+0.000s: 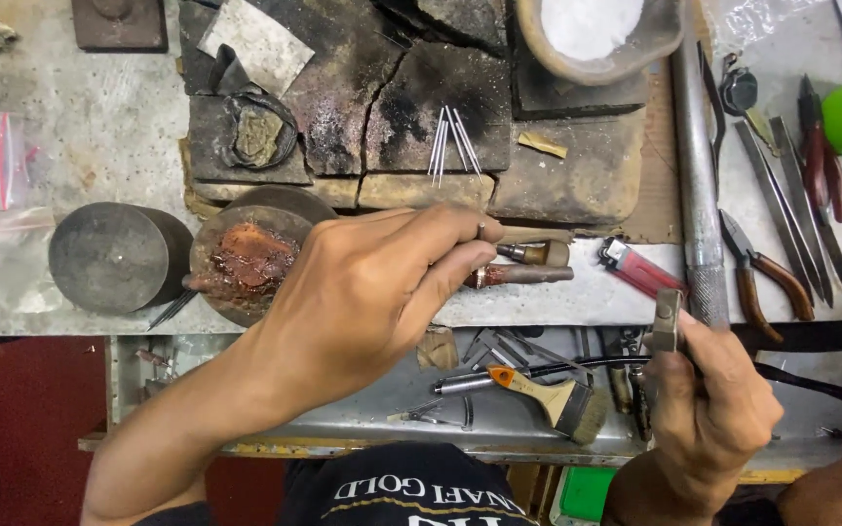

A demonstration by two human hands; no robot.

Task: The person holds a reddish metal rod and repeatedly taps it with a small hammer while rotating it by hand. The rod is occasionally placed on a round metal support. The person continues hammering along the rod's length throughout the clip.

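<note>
The left hand (363, 292) is stretched from the seven o'clock corner toward the centre of the counter (109, 127), back of the hand up, wrist bent slightly. Its fingers (460, 255) are closed narrowly around a thin tool (514, 235), whose shaft is seen leaving the grip toward three o'clock; the gripped end is hidden under the knuckles, so its kind cannot be told. Just at nine o'clock of this hand a round dish of reddish-brown material (246, 261) is partly covered by the hand. At twelve o'clock of the fingers a small bundle of thin metal wires (452, 144) is laid on a cracked, charred block (411, 107), apart from the hand. The right hand (708, 409) is held low at five o'clock, curled upright into a fist around a small metal-headed tool (668, 319), only whose squared top is shown above the fingers; the handle is concealed. Beside it, at nine o'clock, a flat brush (553, 394) is lying in the tray (363, 414) below the counter edge. The forearms are cut off by the lower frame edge.
</note>
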